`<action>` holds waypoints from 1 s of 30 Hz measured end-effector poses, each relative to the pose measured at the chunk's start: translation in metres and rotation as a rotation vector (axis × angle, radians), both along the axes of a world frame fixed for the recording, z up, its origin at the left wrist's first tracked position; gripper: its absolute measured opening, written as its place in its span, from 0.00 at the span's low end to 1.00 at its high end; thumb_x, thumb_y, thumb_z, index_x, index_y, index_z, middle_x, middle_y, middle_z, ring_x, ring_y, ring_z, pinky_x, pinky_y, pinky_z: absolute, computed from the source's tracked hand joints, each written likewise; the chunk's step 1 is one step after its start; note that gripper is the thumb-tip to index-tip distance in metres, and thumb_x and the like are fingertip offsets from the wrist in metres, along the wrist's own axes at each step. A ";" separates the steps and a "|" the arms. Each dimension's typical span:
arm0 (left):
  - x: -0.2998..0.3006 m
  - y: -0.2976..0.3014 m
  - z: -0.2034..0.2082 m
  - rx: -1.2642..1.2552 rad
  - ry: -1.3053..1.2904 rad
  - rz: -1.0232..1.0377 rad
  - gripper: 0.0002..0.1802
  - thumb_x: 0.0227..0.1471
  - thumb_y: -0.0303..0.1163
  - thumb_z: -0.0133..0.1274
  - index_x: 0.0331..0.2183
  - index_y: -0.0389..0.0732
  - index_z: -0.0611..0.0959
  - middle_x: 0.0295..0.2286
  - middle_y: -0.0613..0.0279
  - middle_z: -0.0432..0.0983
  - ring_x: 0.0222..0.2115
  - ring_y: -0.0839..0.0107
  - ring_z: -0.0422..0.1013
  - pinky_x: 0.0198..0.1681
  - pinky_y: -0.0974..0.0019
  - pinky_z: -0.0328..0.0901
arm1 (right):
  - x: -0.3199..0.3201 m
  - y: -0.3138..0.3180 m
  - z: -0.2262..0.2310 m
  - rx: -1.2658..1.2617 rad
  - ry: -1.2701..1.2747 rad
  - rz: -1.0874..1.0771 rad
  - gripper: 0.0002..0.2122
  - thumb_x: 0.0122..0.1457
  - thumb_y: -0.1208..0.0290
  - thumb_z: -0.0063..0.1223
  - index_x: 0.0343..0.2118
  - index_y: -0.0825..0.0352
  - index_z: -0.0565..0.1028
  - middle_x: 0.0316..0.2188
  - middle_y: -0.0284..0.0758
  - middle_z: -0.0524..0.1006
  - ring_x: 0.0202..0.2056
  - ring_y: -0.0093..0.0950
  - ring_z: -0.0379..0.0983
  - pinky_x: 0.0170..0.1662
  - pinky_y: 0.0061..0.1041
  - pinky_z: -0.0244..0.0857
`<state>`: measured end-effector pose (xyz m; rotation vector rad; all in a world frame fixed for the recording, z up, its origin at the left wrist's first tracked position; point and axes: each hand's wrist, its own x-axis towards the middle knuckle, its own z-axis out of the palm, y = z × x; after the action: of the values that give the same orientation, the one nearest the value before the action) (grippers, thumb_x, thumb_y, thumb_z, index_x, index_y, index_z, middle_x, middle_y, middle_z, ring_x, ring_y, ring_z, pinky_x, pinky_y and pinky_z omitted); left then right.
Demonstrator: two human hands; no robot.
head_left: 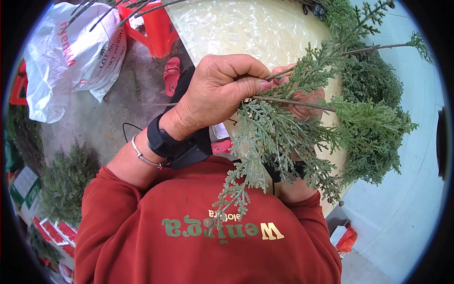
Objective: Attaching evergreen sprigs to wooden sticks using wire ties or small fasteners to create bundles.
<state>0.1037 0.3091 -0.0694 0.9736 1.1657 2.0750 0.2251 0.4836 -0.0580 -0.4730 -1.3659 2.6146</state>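
Observation:
My left hand (pixel 224 87) is closed, with thumb and forefinger pinching the thin brown stem of a leafy evergreen branch (pixel 283 128). Its grey-green sprays fan out to the right and hang down in front of my chest. Behind the foliage, close to the left fingertips, is my right hand (pixel 308 100). Its fingers are bent at the stems, though leaves cover much of them. One long spray points up to the far right, and another stem runs across below my left thumb.
Under my hands is a table with a shiny cream cover (pixel 255 28). A heap of evergreen branches (pixel 373 85) lies along its right side. To the left are a red plastic stool (pixel 158 31), a white sack (pixel 90 47), a pink slipper (pixel 172 75) and more greenery (pixel 68 184).

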 end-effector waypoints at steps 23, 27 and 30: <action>0.004 0.002 -0.001 0.031 0.060 0.092 0.03 0.44 0.21 0.55 0.27 0.33 0.79 0.15 0.74 0.65 0.18 0.88 0.58 0.20 0.81 0.55 | -0.009 -0.028 0.008 0.489 0.004 -0.148 0.09 0.50 0.74 0.55 0.30 0.72 0.69 0.25 0.37 0.70 0.26 0.23 0.67 0.25 0.18 0.65; 0.004 0.002 -0.001 0.020 0.071 0.115 0.03 0.44 0.22 0.55 0.27 0.33 0.79 0.15 0.74 0.66 0.18 0.88 0.59 0.20 0.81 0.55 | -0.012 -0.031 0.010 0.485 -0.098 -0.156 0.08 0.51 0.75 0.54 0.31 0.72 0.69 0.26 0.38 0.70 0.26 0.24 0.68 0.25 0.21 0.67; 0.004 0.001 0.000 0.000 0.041 0.112 0.04 0.45 0.22 0.55 0.27 0.33 0.79 0.15 0.74 0.66 0.18 0.87 0.59 0.21 0.81 0.56 | -0.010 -0.038 0.013 0.449 -0.170 -0.240 0.09 0.51 0.76 0.53 0.33 0.72 0.69 0.27 0.39 0.71 0.27 0.25 0.70 0.27 0.23 0.69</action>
<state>0.1081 0.3102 -0.0693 0.9751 1.2669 2.1510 0.2152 0.4457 -0.0455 -0.7431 -1.7603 2.0346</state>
